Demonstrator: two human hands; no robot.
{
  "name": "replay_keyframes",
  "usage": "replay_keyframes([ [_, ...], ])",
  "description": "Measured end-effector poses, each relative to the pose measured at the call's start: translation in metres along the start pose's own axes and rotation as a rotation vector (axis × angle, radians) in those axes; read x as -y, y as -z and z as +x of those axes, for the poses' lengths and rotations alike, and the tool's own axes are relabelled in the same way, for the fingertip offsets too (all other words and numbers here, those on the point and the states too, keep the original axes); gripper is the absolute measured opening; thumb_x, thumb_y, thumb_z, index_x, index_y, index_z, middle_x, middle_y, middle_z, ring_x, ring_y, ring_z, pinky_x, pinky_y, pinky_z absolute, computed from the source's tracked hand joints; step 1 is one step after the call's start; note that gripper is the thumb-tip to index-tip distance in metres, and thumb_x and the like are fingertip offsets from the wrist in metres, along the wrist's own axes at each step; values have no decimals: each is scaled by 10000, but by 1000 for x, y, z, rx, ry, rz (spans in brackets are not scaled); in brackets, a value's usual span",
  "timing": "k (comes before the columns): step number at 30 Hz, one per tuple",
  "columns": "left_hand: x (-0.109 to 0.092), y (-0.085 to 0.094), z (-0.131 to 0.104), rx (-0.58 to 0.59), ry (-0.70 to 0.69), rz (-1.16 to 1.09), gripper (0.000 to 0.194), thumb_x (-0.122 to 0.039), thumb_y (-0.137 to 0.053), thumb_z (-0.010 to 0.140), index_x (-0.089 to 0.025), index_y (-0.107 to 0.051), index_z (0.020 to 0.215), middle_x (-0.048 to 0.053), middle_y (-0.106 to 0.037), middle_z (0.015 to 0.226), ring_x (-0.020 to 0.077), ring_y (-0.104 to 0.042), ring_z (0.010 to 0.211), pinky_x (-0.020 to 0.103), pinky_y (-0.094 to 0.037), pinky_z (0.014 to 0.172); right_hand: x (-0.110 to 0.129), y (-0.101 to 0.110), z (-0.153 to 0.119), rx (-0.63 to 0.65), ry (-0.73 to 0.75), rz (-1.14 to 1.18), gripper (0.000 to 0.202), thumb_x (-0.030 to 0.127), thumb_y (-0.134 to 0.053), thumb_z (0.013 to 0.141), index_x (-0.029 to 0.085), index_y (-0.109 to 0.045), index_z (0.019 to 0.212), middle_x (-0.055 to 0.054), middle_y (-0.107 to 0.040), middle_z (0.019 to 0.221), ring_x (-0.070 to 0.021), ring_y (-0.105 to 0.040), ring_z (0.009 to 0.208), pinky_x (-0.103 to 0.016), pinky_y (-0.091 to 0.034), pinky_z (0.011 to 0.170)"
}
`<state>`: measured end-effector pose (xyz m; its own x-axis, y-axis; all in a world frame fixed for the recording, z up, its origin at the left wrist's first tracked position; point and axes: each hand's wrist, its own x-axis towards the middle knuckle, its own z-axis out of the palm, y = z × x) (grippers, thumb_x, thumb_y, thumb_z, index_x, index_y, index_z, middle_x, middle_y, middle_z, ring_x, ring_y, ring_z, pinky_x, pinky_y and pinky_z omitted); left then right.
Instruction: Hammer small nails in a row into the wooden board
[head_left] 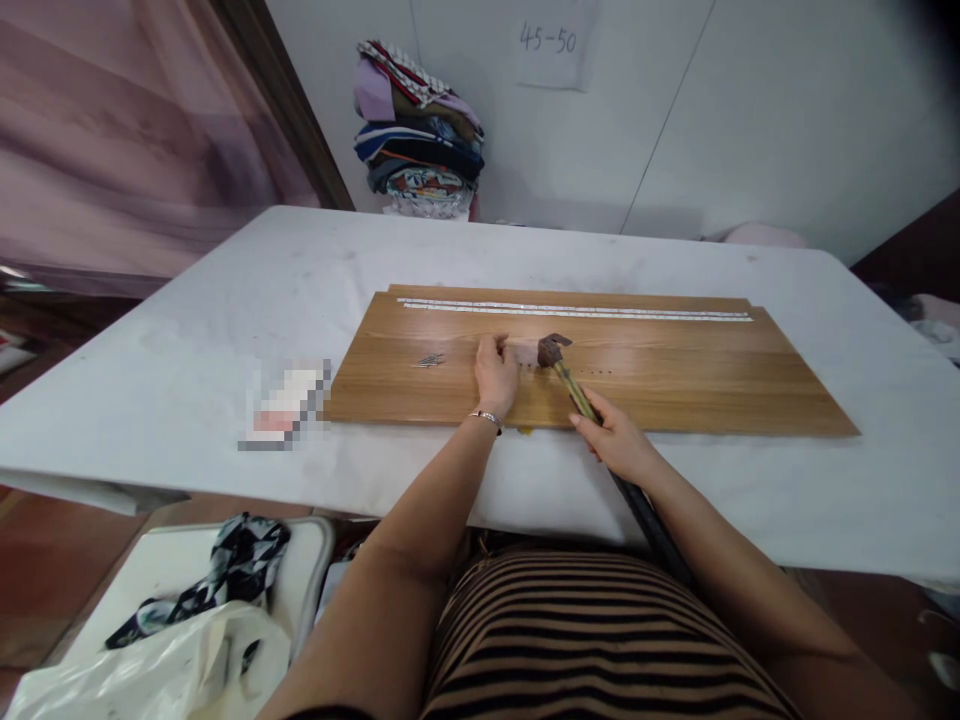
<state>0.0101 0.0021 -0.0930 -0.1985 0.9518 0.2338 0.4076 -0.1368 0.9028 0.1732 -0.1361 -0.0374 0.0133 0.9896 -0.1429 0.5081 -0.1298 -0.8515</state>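
In the head view a wood-grain board [697, 390] lies across the white table. My right hand [613, 432] is wrapped round the handle of a claw hammer [550, 350], whose rusty head is just above the board. My left hand [496, 375] rests on the board left of the hammer head, its fingers drawn together; what they hold, if anything, is too small to make out. Left of it lies a small pile of nails [429, 361]. A row of small dark spots [596, 372] runs along the board's middle, partly behind the hammer.
Two narrow white marked strips [577, 311] lie along the board's far side. A blurred-out flat object [289, 405] is on the white table [187, 350] to the left. Folded clothes [420, 135] are stacked by the wall. A white stool [307, 560] bears cloth and a plastic bag.
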Motion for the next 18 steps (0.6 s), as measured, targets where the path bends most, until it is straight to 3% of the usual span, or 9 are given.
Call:
replay_keyframes([
  [18, 1, 0, 1, 32, 13, 10, 266, -91, -469, 830, -176, -595, 1049, 103, -671, 1050, 215, -628, 1017, 380, -482, 963, -1, 0, 0, 9, -22, 11, 599, 383, -517, 869, 152, -495, 1421, 65, -470, 536, -105, -428, 425, -228, -386, 451],
])
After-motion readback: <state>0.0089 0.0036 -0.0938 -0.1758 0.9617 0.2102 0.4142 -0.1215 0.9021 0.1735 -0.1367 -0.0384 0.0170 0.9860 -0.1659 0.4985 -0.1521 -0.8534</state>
